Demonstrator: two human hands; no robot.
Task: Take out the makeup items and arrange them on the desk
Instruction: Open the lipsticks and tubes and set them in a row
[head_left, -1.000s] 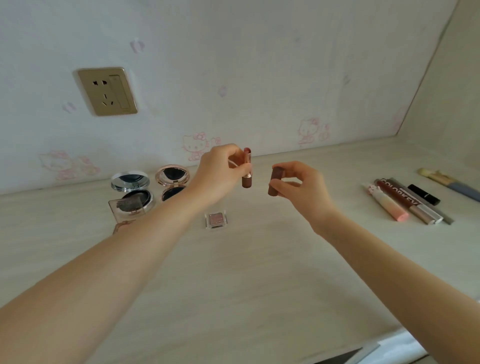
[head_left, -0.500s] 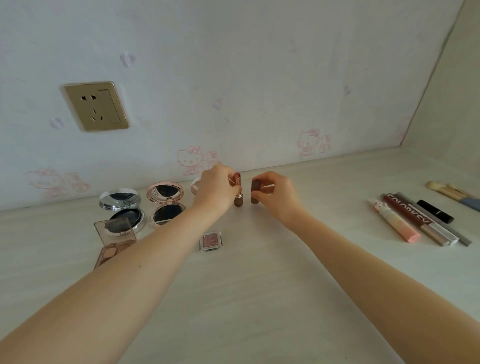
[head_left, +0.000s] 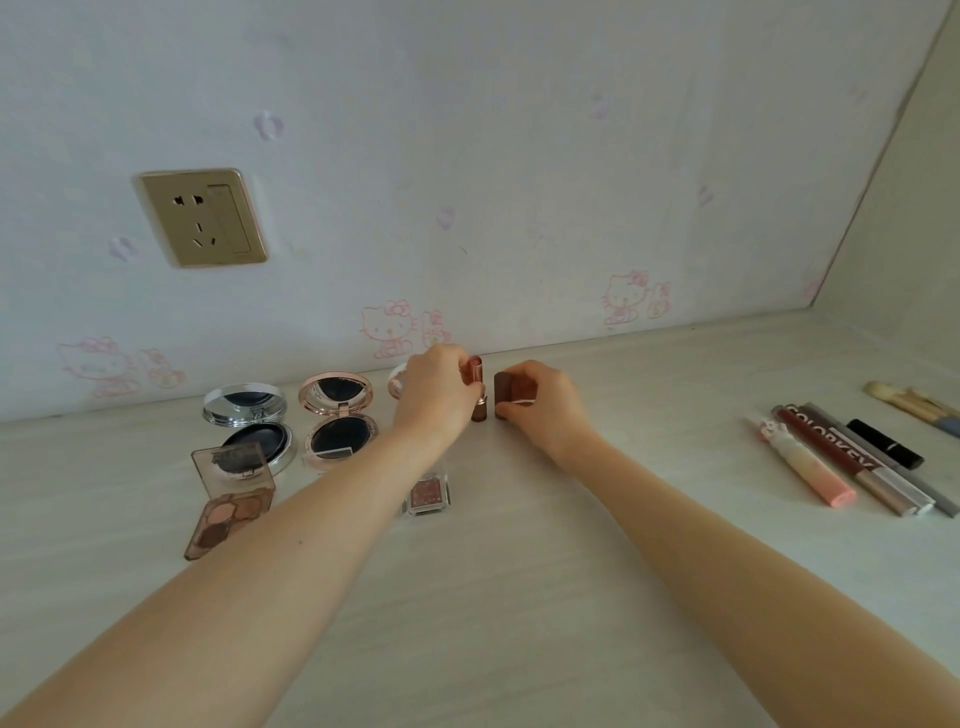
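Observation:
My left hand (head_left: 436, 395) pinches an uncapped rose-gold lipstick (head_left: 478, 389) that stands upright on the pale desk (head_left: 519, 597) near the wall. Right beside it my right hand (head_left: 545, 405) grips the brown lipstick cap (head_left: 502, 395), also upright on the desk. The two pieces stand a finger's width apart. A small round case (head_left: 397, 380) shows partly behind my left hand.
Left of my hands lie an open silver compact (head_left: 249, 421), an open pink compact (head_left: 337, 415), an eyeshadow palette (head_left: 228, 499) and a small square glitter pot (head_left: 427, 493). At the right lie several lip tubes (head_left: 831, 462) and brushes (head_left: 914, 405). A wall socket (head_left: 202, 218) is above.
Both hands have gone down and away from me, from mid-air to the desk near the wall. The lipstick and its cap now stand on the desk surface.

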